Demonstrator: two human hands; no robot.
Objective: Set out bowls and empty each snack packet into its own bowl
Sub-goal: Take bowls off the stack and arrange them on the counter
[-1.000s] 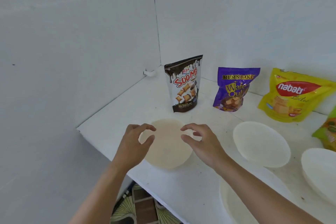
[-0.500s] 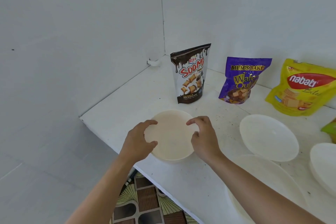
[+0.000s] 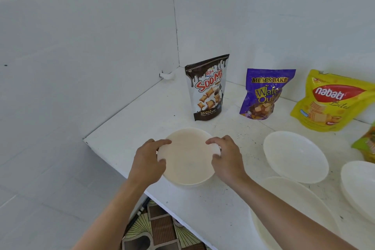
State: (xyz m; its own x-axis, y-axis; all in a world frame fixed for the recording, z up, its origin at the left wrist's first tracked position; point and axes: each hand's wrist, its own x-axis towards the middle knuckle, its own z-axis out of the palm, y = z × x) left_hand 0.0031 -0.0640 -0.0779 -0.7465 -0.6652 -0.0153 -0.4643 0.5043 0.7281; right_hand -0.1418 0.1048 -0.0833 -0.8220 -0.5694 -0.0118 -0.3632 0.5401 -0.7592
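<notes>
A cream bowl (image 3: pixel 187 158) sits on the white table (image 3: pixel 129 128) near its front left edge. My left hand (image 3: pixel 149 161) grips its left rim and my right hand (image 3: pixel 226 157) grips its right rim, thumbs inside. Behind it stand a brown-and-white Soomi packet (image 3: pixel 207 87), a purple Mum's Bake wafer packet (image 3: pixel 263 93) and a yellow Nabati packet (image 3: pixel 330 101), all closed. A green packet (image 3: pixel 367 144) shows partly at the right edge. A second white bowl (image 3: pixel 295 156) lies to the right.
A large white bowl (image 3: pixel 292 197) sits under my right forearm, and another white bowl (image 3: pixel 359 184) is at the right edge. White walls meet in the corner behind the packets. The table's front edge drops to a patterned floor (image 3: pixel 154 227).
Both hands have closed on the cream bowl's rim; earlier they hovered just above it. The view shifted, so the bowl appears farther from the near edge.
</notes>
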